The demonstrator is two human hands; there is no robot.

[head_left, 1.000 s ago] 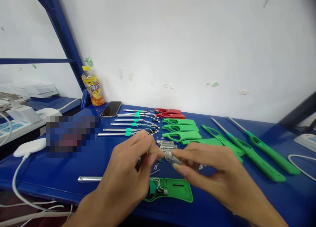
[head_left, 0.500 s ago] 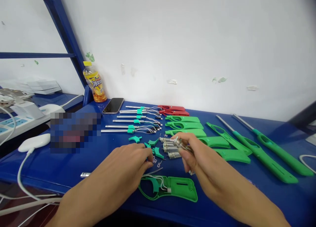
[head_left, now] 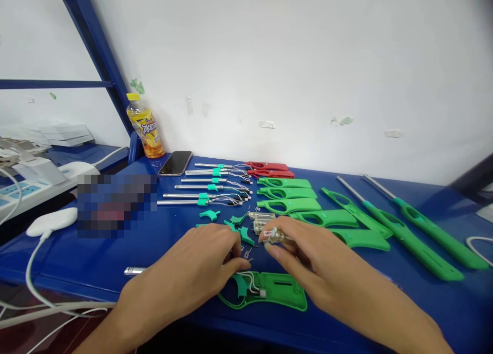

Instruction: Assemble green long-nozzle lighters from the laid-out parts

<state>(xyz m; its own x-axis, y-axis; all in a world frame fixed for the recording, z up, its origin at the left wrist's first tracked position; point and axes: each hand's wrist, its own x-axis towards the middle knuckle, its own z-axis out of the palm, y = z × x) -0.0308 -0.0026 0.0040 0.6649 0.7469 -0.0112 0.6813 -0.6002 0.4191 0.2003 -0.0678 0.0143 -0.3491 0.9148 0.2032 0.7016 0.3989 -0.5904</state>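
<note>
My right hand [head_left: 308, 256] is closed in a pinch on a clear lighter gas tank [head_left: 272, 236] with a pale valve end, mostly covered by the fingers. My left hand [head_left: 210, 256] is curled above the near-edge green lighter shell half [head_left: 285, 292]; whatever its fingers hold, if anything, is hidden. Inside that shell half sit a teal trigger [head_left: 241, 286] and white wires. A metal tube [head_left: 134, 271] pokes out left of my left wrist. Between the hands lie loose teal triggers [head_left: 246, 236] and tiny clips [head_left: 247, 253]. More clear tanks [head_left: 264, 225] lie just beyond my right hand.
Metal lighter tubes with wires [head_left: 200, 196] lie in a row at the back, near red shell halves [head_left: 269, 166] and green shell halves [head_left: 288, 206]. Two long green lighters [head_left: 416, 241] lie right. A phone [head_left: 176, 163], drink bottle [head_left: 146, 130] and white cable [head_left: 29, 272] are left.
My right hand has moved left and slightly down with the gas tank, closer to my left hand. The left thumb has shifted right, over the shell half.
</note>
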